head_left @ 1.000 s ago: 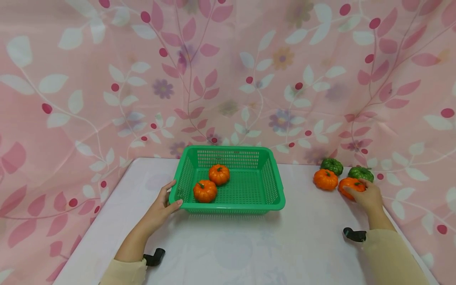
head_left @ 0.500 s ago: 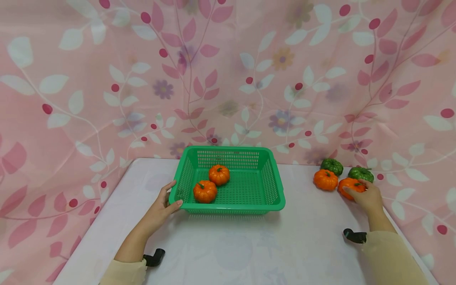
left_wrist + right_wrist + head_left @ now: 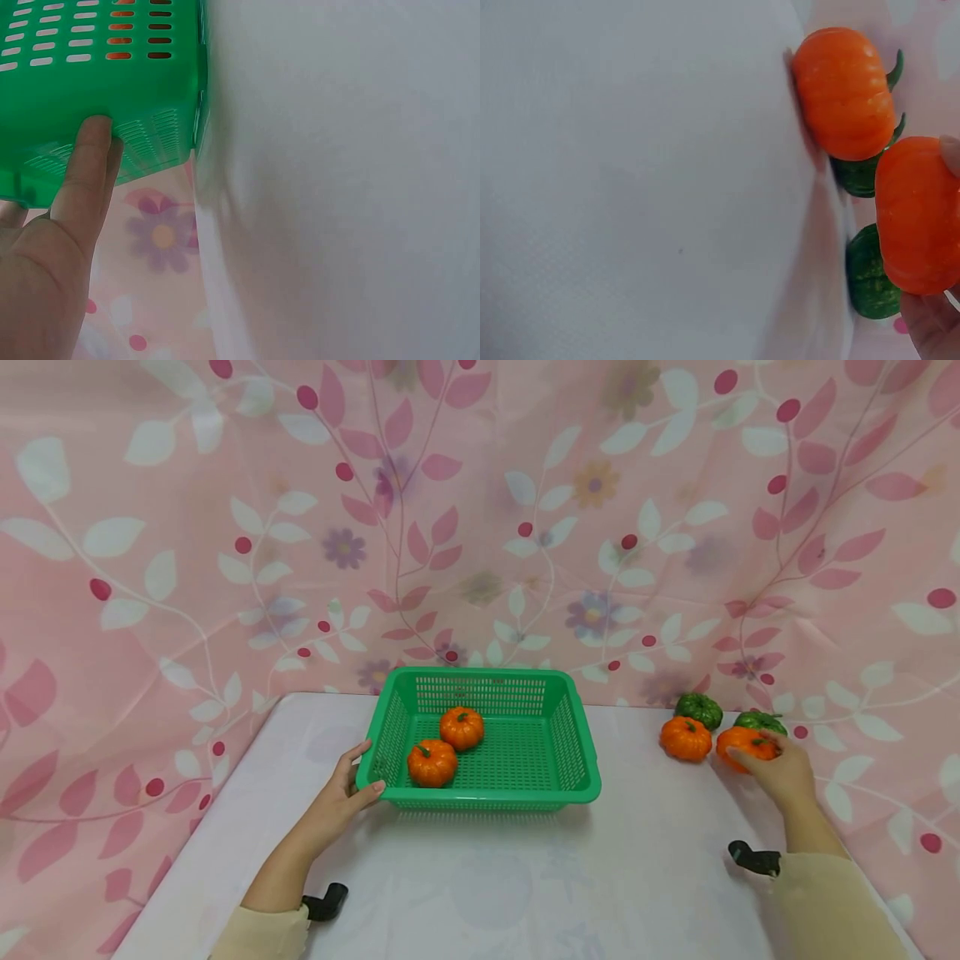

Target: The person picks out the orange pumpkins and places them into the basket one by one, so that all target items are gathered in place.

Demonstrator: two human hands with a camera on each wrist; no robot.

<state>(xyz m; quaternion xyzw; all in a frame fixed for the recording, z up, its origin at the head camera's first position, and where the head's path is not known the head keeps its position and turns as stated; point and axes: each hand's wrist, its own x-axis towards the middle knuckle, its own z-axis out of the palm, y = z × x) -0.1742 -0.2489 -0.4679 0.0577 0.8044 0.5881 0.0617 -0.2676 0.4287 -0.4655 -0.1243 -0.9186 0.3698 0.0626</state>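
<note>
A green plastic basket [image 3: 480,795] stands mid-table with two small orange pumpkins, one nearer [image 3: 432,764] and one behind [image 3: 462,728], in its left part. My left hand [image 3: 335,797] holds the basket at its near left corner, thumb and fingers spread across it; in the left wrist view a digit [image 3: 86,169] lies against the outer wall. Far right, my right hand [image 3: 783,777] grips another orange pumpkin [image 3: 742,747] between thumb and fingers. In the right wrist view this pumpkin [image 3: 919,217] appears raised off the table, partly covering a green pumpkin [image 3: 871,274].
Beside the gripped pumpkin sits one more orange pumpkin [image 3: 686,739]. Behind these are two green pumpkins, one left [image 3: 699,711] and one right [image 3: 761,721]. A pink floral cloth [image 3: 480,527] hangs behind the white-covered table [image 3: 480,877].
My right hand has lifted the orange pumpkin slightly, shifting it up and a little right, so it covers more of the green one behind. The left hand and basket stay put.
</note>
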